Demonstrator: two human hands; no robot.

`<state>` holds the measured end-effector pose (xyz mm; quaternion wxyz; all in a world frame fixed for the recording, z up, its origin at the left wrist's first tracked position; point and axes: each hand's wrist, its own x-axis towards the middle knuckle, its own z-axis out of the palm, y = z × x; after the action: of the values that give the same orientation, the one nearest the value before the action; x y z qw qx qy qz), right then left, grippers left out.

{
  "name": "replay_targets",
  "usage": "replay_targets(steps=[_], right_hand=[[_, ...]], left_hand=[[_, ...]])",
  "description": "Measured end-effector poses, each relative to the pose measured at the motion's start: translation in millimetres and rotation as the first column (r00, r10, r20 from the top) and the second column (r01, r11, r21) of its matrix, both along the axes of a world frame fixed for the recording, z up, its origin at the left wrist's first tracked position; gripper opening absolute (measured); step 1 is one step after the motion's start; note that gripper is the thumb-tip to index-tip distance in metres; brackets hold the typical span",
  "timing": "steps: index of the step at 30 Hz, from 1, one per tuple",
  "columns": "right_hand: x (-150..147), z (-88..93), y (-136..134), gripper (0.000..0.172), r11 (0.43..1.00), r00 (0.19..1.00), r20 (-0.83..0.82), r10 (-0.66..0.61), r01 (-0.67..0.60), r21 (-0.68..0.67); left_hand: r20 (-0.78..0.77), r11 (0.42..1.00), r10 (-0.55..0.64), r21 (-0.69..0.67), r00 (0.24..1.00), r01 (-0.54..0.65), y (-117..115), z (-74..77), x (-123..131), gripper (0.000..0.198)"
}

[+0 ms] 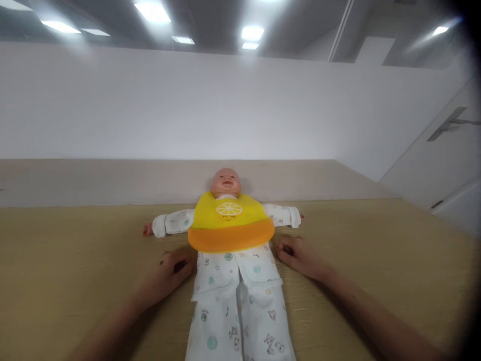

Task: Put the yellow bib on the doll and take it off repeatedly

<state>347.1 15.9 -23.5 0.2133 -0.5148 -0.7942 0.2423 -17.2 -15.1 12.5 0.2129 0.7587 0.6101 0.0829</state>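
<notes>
A baby doll lies on its back, arms spread to both sides. It wears a white printed top and matching trousers. Over its chest lies a yellow silicone bib with a white citrus-slice print and an orange catch pocket along its lower edge. My left hand rests loosely curled on the table beside the doll's waist, holding nothing. On the other side, my right hand is also curled with nothing in it, close to the end of the bib pocket. The doll's feet are out of view.
A wooden table bears the doll and both hands. At its back, under the doll's head, runs a paler grey strip up to the white wall. A door with a metal handle is on the right.
</notes>
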Motion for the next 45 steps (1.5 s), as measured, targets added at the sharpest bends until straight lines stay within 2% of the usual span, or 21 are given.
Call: replay_targets(steps=[8, 12, 19, 29, 35, 45], right_hand=[[1.3, -0.9, 0.8, 0.016, 1.0, 1.0, -0.008, -0.011, 0.011, -0.004], [2.4, -1.7, 2.9, 0.017, 1.0, 1.0, -0.015, -0.006, 0.006, 0.005], [3.1, -4.1, 4.9, 0.016, 1.0, 1.0, -0.014, -0.009, 0.009, -0.004], [-1.3, 3.0, 4.1, 0.02, 0.999, 0.999, -0.019, -0.033, 0.032, -0.028], [-0.3, -1.4, 5.3, 0.02, 1.0, 0.999, -0.029, -0.023, 0.023, -0.002], [-2.1, -2.8, 6.7, 0.016, 1.0, 0.999, -0.023, -0.027, 0.027, -0.004]], left_hand=[[-0.018, 0.998, 0.039, -0.039, 0.999, -0.04, 0.9, 0.5, 1.0, 0.032], [-0.008, 1.0, 0.002, -0.019, 1.0, -0.003, 1.1, 0.9, 2.2, 0.031], [0.009, 1.0, 0.02, 0.003, 1.0, -0.02, 0.9, -0.2, 2.7, 0.028], [0.02, 1.0, 0.007, 0.016, 1.0, -0.007, 3.5, -3.6, 1.0, 0.031], [0.026, 0.997, 0.068, 0.023, 0.997, -0.069, 0.5, -3.8, 1.5, 0.032], [0.047, 0.995, 0.046, 0.083, 0.998, -0.05, 7.0, -16.7, -6.5, 0.038]])
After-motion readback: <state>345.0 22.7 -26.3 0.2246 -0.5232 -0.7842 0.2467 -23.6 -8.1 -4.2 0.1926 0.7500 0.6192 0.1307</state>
